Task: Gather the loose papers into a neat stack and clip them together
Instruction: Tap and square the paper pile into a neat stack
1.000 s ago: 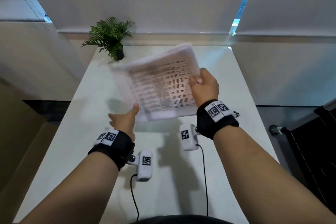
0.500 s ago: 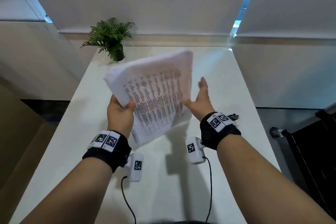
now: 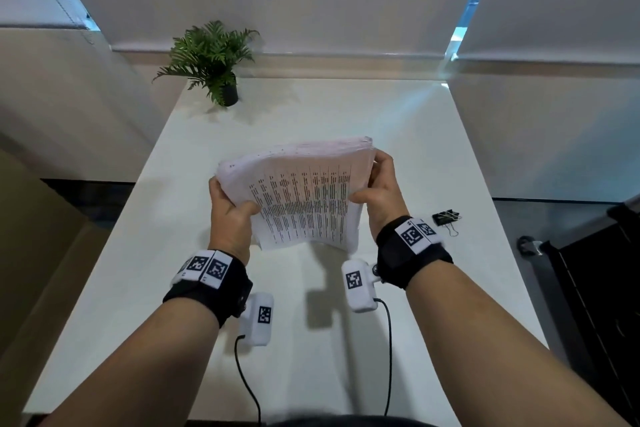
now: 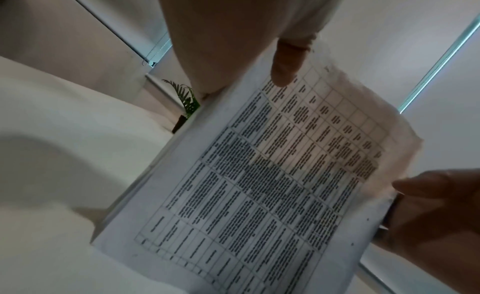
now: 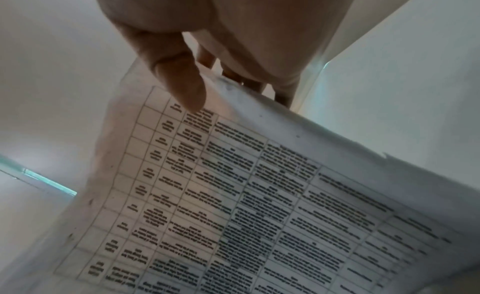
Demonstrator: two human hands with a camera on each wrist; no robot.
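White paper stack (image 3: 304, 198) held tilted above the table (image 3: 398, 121).
Gripped at its sides by left hand (image 3: 230, 215) and right hand (image 3: 382, 192); binder clips (image 3: 446, 218), seemingly two, lying right.

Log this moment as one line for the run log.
phase: squaring papers | left hand grips stack | right hand grips stack | binder clip on table, untouched

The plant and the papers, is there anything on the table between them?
No. In the head view only bare white table lies between the plant and the papers.
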